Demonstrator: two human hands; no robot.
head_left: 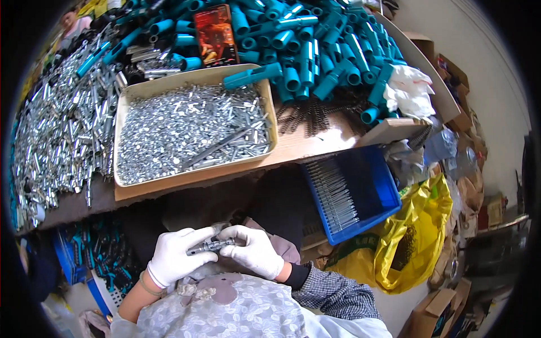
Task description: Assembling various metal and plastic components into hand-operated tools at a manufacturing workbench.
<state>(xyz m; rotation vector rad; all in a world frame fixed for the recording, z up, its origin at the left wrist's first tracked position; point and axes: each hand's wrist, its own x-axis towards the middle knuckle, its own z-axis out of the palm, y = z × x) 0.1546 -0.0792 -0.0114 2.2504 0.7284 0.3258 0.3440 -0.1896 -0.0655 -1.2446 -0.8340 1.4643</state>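
In front of my body, above the apron, my left hand (pixel 181 254) and my right hand (pixel 255 250), both in white gloves, are closed around a small silver metal shaft (pixel 211 246) with stepped, ringed sections. The shaft lies roughly level, its left part between my left thumb and fingers. My right fingertips pinch its right end. Just beyond my hands, on the table, a shallow cream tray (pixel 194 171) holds a mass of tiny silver pins, with a dark thin bar and a teal housing (pixel 253 76) lying across it.
Loose silver metal parts (pixel 65 129) heap at the table's left. Teal plastic housings (pixel 307 56) pile at the back, with dark springs (pixel 315 115) before them. A blue bin (pixel 389 186) holding rows of metal rods sits below the table edge, beside a yellow bag (pixel 420 231).
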